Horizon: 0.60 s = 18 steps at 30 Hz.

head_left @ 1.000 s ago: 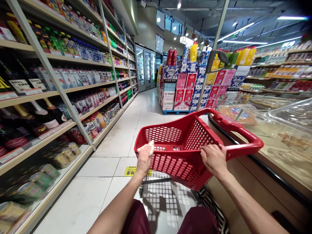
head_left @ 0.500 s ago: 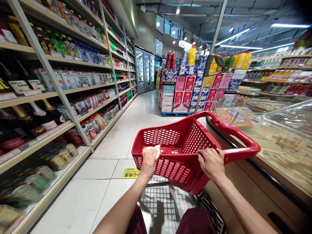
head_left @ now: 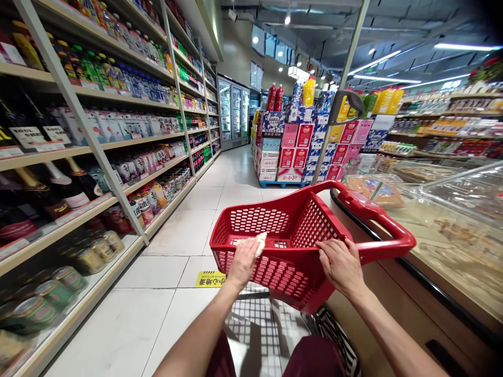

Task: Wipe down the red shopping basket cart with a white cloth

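Observation:
A red plastic shopping cart [head_left: 275,269] with perforated basket walls stands sideways before me, its handle [head_left: 387,235] toward the right. My left hand [head_left: 244,260] lies over the near rim, closed on a pale cloth [head_left: 260,244] that shows beyond the fingers. Part of the cloth is hidden under that hand. Farther right along the same rim, my right hand [head_left: 341,264] is wrapped over the edge near the handle end. Through the wall holes I see the floor of the basket.
Drink shelves [head_left: 129,139] line the left side. A glass-topped display counter [head_left: 436,209] runs close on the right, with a metal pole [head_left: 334,104] beyond the cart. Stacked drink cartons [head_left: 293,152] stand ahead. A yellow floor sign [head_left: 208,279] lies beside the cart.
My left hand has slid slightly right along the rim with the cloth, whose end now sticks out more to the right. My right hand keeps its hold on the cart.

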Available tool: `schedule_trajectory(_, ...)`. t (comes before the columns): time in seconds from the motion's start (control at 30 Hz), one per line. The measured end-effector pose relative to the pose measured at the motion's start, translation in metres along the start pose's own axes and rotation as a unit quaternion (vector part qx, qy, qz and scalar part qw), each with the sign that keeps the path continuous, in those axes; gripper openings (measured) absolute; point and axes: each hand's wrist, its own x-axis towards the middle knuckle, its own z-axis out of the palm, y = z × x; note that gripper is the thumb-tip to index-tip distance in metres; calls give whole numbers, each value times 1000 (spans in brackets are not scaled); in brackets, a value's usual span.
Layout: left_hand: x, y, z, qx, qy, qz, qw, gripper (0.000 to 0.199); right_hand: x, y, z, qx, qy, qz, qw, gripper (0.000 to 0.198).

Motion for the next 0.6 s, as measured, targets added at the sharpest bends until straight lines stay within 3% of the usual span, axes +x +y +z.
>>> schedule_trajectory(0.13,-9,-24,-17,26,63,-86,994,48,1,2,3,6,33,22,999,23)
schedule_trajectory(0.33,4,2,3,4,-11,2,1000,44,-1,11,7,0,52,24,998,21)
schedule_trajectory(0.5,7,0,-3,-2,47,-74,996,47,-2,25,2,-63,70,38,995,23)
schedule_trajectory(0.6,14,14,2,-15,32,-42,998,45,-1,27,1,-57,75,50,994,24)
